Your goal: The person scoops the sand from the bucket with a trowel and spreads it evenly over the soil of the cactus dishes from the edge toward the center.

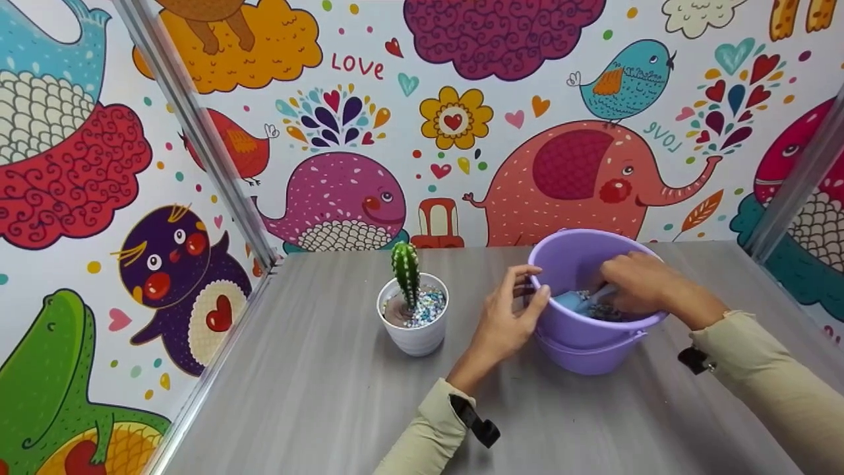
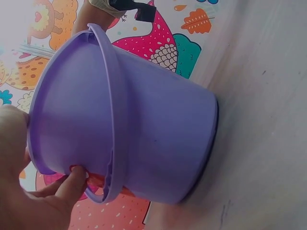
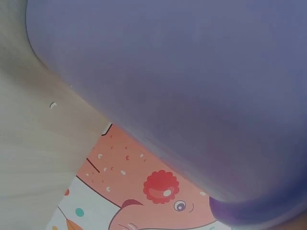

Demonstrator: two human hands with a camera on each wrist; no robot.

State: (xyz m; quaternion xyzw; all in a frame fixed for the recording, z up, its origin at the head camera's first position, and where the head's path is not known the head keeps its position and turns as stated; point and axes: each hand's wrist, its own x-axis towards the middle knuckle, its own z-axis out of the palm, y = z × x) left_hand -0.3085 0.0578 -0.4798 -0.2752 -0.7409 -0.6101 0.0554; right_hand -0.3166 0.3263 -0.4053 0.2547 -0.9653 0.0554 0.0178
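A purple bucket [image 1: 572, 356] stands on the table, its handle hanging down along the near side. At its left rim my left hand [image 1: 506, 318] grips the edge, thumb and fingers over the rim; the left wrist view shows the same hand [image 2: 33, 191] at the bucket wall [image 2: 163, 120]. My right hand [image 1: 636, 280] reaches down inside the bucket and holds the handle of a light blue toy shovel [image 1: 573, 301]. Under the shovel lie small mixed pebbles [image 1: 606, 311]. In the right wrist view the bucket's outer wall [image 3: 168, 72] hides the right hand.
To the left stands a white pot [image 1: 417, 340] with a green cactus [image 1: 406, 274] and small blue and white pebbles [image 1: 425, 310] on its soil. A patterned wall [image 1: 455, 165] closes off the back of the grey table [image 1: 316, 369], with metal posts at the corners.
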